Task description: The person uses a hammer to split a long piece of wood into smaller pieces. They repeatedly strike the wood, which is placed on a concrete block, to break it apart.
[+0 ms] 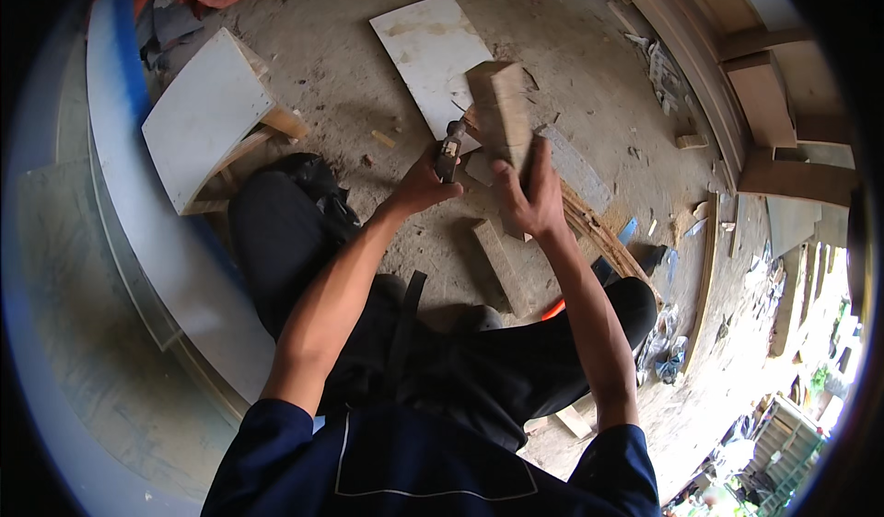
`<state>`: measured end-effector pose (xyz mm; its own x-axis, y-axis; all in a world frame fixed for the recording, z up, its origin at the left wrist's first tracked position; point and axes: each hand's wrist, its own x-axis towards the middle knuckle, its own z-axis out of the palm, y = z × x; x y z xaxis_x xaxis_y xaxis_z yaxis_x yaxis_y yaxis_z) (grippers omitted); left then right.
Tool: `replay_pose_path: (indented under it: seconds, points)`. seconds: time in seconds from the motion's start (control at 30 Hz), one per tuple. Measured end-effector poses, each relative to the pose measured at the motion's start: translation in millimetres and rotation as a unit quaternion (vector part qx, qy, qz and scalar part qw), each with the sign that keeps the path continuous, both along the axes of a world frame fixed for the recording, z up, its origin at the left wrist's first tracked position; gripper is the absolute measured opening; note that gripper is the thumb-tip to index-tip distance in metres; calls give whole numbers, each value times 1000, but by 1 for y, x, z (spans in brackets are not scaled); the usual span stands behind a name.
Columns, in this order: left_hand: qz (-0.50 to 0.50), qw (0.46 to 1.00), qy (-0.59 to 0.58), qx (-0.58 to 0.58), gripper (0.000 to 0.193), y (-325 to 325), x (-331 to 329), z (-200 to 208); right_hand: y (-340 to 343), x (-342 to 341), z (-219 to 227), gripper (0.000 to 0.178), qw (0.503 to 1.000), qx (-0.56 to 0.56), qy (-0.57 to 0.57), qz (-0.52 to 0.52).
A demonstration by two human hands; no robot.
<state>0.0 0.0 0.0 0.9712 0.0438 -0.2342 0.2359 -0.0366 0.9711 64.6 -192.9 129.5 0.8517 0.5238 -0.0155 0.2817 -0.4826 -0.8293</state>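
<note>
My left hand (pixel 425 184) is closed around a short dark metal tool (pixel 450 149); its exact kind does not show clearly. Slightly to the right, my right hand (pixel 534 190) grips the lower end of a thick wooden block (pixel 502 103), which is tilted up and a little blurred. The block's upper part stands in front of a stained white board (pixel 425 43) lying on the floor. Below the hands, close to my legs, a second wooden block (pixel 500 264) lies on the ground.
A white panelled wooden box piece (pixel 203 116) stands at the left, beside a long white and blue panel (pixel 138 149). Long rough wood strips (pixel 612 241) lie right of my right arm. Wooden cabinet frames (pixel 764 103) stand at the far right, with scraps on the floor nearby.
</note>
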Motion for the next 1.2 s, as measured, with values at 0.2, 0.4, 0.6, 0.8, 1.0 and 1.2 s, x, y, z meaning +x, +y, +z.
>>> replay_pose_path:
  seconds: [0.2,0.4,0.6,0.8,1.0,1.2]
  points:
    - [-1,998,-50,-38,76,6,15,11,4,8,-29,55,967,-154,-150,137]
    - [-4,1000,-25,-17,78,0,5,-12,12,0,5,53,1000,11,8,-27]
    - [17,994,-110,24,79,-2,11,-16,13,-8,-28,54,984,-175,-3,23]
    - [-19,998,-40,49,70,-3,5,-2,5,-5,-11,55,991,-131,5,-22]
    - [44,999,-30,-12,44,-11,-5,-6,-9,-2,-24,66,988,-140,28,-52]
    - [64,995,-38,-73,51,-6,-10,-36,-23,-2,-69,72,986,-126,52,-91]
